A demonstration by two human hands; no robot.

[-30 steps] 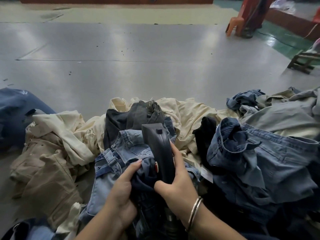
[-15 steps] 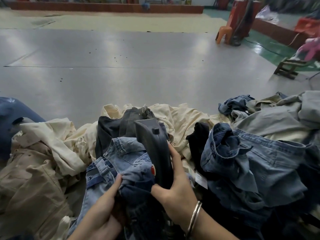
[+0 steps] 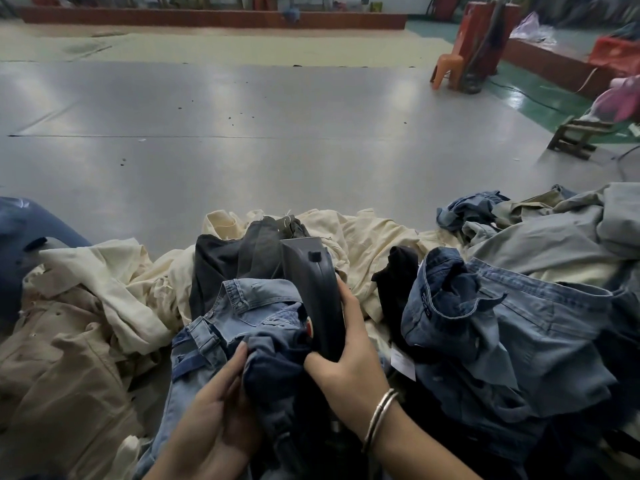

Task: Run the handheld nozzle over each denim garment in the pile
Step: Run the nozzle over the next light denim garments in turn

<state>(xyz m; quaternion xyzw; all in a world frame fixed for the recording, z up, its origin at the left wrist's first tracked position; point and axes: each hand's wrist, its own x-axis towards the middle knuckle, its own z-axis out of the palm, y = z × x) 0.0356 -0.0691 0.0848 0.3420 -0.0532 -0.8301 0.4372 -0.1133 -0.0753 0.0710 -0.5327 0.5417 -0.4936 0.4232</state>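
Nozzle (image 3: pixel 317 299) gripped by right hand (image 3: pixel 349 368) over jeans (image 3: pixel 249 313).

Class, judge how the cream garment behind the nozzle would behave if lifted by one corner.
Probably floppy: the cream garment lies crumpled in soft folds. Likely light, since the cloth looks thin. It may drag its neighbours, as the dark garment overlaps it.

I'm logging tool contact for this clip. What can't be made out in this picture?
- Head view: the nozzle's working face is turned away, against the denim.
- Its lower end and any hose are hidden by the right hand and the dark denim the left hand grips.
- Both forearms are cut off by the bottom edge.
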